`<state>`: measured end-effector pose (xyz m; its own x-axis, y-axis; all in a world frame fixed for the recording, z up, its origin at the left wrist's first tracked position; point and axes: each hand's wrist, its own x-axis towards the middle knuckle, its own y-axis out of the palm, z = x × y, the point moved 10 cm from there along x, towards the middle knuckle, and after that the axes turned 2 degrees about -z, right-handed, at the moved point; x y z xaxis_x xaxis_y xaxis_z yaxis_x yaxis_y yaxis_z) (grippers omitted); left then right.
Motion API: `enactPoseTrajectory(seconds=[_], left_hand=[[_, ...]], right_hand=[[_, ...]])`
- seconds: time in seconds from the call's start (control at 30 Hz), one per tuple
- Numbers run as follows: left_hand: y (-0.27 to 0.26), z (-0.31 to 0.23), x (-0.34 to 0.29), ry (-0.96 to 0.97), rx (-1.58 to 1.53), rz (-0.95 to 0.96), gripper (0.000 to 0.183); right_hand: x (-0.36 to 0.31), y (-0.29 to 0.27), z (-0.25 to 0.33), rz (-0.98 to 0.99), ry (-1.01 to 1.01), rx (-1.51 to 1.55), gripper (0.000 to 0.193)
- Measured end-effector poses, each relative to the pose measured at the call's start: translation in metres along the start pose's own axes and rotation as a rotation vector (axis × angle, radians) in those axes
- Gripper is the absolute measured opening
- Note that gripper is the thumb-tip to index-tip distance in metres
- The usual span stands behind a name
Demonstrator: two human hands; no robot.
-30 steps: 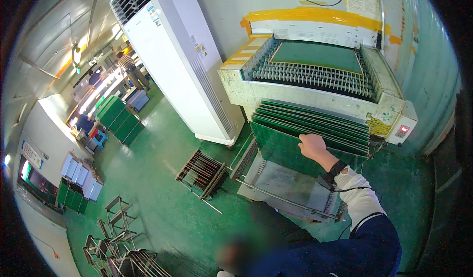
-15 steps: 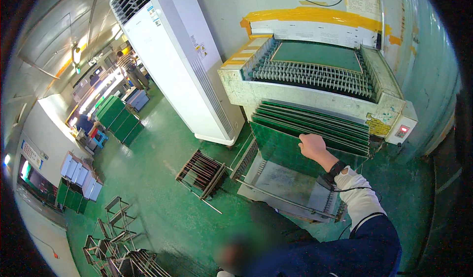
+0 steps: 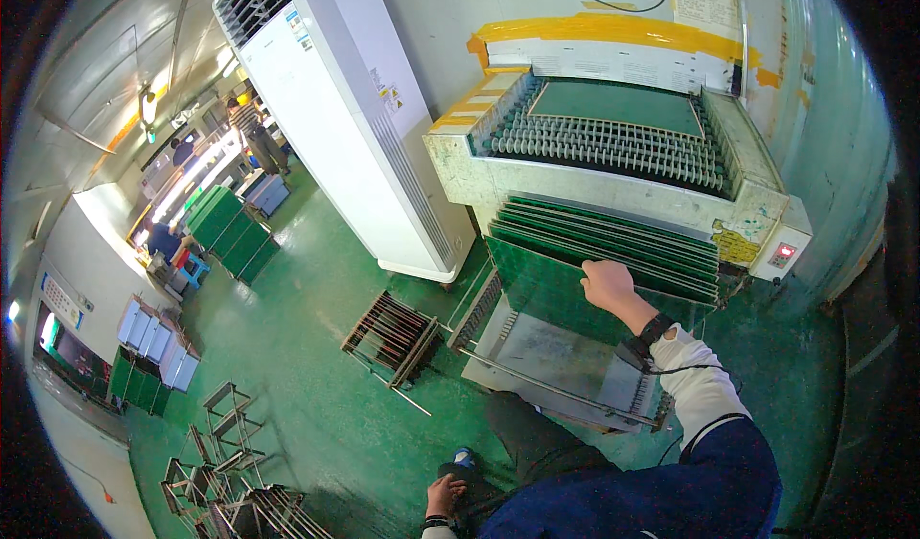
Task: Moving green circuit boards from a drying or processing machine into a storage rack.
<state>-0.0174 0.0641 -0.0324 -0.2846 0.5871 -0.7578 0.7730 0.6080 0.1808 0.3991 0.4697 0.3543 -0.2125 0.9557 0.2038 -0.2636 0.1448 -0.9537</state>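
Observation:
My right hand point(image 3: 610, 288) is closed on the upper edge of a green circuit-board panel point(image 3: 537, 278), the front one of several. These panels point(image 3: 613, 242) stand on edge, leaning close together in a metal rack point(image 3: 460, 323) with slotted sides. Below the gripped panel, a grey base plate point(image 3: 556, 352) shows in the rack. At the bottom, my left hand point(image 3: 445, 496) rests on my leg with nothing visible in it; its fingers seem loosely laid out.
Behind the rack is a roller conveyor machine point(image 3: 604, 151) carrying another green panel point(image 3: 618, 108). A tall white air conditioner point(image 3: 364, 127) stands left of it. Metal racks point(image 3: 395, 338) sit on the green floor. Far left, people work near stacked green boxes point(image 3: 230, 232).
The area by my left leg was blurred earlier; my left hand and a shoe now show there. A distant standing person has shifted slightly. My right hand stays on the panel.

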Motion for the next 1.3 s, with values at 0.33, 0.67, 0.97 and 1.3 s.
enactPoseTrajectory(seconds=[0.33,0.67,0.97,1.3], left_hand=[[-0.002,0.001,0.0,-0.016,0.022,0.002,0.034],[0.006,-0.006,-0.01,-0.002,0.048,-0.004,0.036],[0.003,-0.003,-0.005,0.009,0.029,-0.022,0.036],[-0.003,0.001,0.0,0.015,0.072,-0.051,0.035]], right_hand=[[0.002,0.001,-0.002,-0.039,-0.007,0.012,0.018],[0.002,0.001,-0.003,-0.019,-0.007,-0.015,0.019],[0.003,-0.001,-0.001,-0.035,-0.007,-0.015,0.02],[0.004,0.003,-0.002,-0.002,-0.013,-0.019,0.021]])
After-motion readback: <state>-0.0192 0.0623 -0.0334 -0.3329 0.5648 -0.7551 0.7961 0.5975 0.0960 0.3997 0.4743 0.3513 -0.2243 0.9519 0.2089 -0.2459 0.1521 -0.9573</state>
